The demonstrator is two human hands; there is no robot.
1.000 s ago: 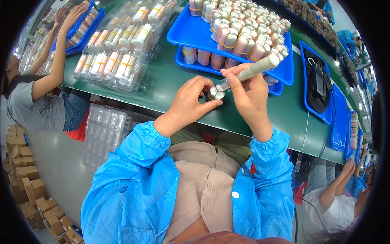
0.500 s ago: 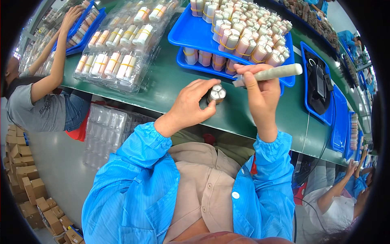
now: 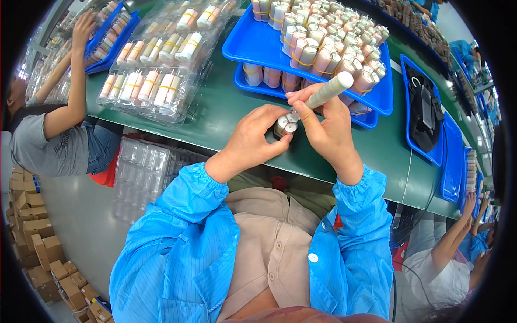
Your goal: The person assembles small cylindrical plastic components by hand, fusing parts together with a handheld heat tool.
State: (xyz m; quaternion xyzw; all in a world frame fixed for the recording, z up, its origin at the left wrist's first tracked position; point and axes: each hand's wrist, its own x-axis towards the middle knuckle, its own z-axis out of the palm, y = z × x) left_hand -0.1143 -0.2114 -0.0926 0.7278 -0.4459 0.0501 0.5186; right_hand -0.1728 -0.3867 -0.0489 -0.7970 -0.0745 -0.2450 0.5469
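On the green bench my left hand [image 3: 249, 137] is closed round a small battery cell bundle [image 3: 285, 126], which stands upright with its round pale ends facing up. My right hand [image 3: 331, 132] grips a tool with a thick, pale, wrapped-looking handle [image 3: 333, 89]. The handle leans up and to the right, and the tool's narrow tip is at the top of the bundle, beside my left fingers. Whether the tip touches the cells I cannot tell. My fingers hide the bundle's sides.
Beyond my hands, stacked blue trays [image 3: 253, 40] hold many banded cell bundles [image 3: 328, 43]. Clear plastic trays [image 3: 177, 97] with more bundles lie at left. A blue tray with a black pouch [image 3: 423, 116] is at right. Co-workers sit on both sides; cardboard boxes [image 3: 46, 247] stand on the floor.
My right hand has moved left and slightly down, bringing the tool's tip to the bundle; its handle now stands steeper. My left hand stays round the bundle, which has shifted slightly.
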